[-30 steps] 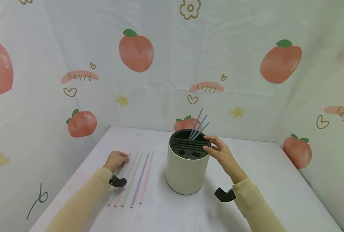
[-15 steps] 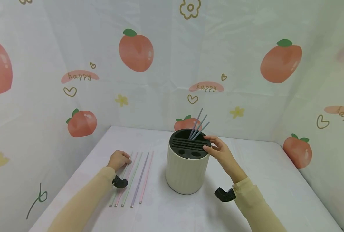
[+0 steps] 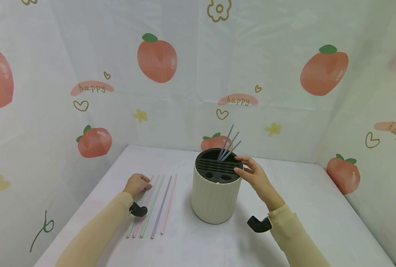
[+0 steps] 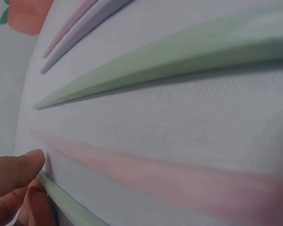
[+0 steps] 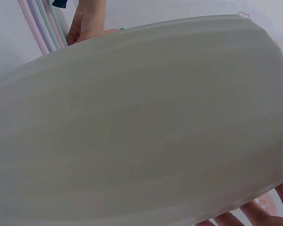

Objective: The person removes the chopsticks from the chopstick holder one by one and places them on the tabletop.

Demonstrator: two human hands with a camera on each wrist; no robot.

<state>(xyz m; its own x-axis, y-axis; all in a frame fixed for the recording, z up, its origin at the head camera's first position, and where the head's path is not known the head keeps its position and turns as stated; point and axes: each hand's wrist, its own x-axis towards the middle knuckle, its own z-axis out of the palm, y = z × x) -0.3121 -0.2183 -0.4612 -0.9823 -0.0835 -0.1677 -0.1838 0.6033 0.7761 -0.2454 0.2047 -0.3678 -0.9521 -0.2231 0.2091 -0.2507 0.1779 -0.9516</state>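
Note:
My left hand [image 3: 136, 184] pinches the leftmost green chopstick [image 4: 68, 202] near its far end, thumb above and fingers below in the left wrist view. The chopstick lies low along the white table, beside a pink chopstick [image 3: 139, 222]. My right hand [image 3: 256, 180] holds the edge of a cream, ribbed utensil holder [image 3: 214, 202], thumb and index finger spread on its rim. Its fingers [image 5: 254, 214] lie against the holder's side in the right wrist view. A black insert [image 3: 218, 178] with slots and round holes tops the holder. Bluish chopsticks [image 3: 225, 147] lean in its rear compartment.
Right of the pinched chopstick, another green chopstick [image 3: 152, 205], a purple chopstick [image 3: 161, 207] and a second pink chopstick [image 3: 169, 205] lie roughly parallel on the white tabletop [image 3: 298, 193]. A fruit-patterned cloth [image 3: 191, 74] hangs behind and at both sides.
My left hand has shifted slightly right, and the leftmost green chopstick has come with it, nearer the pink one. The right hand and the utensil holder stay where they were.

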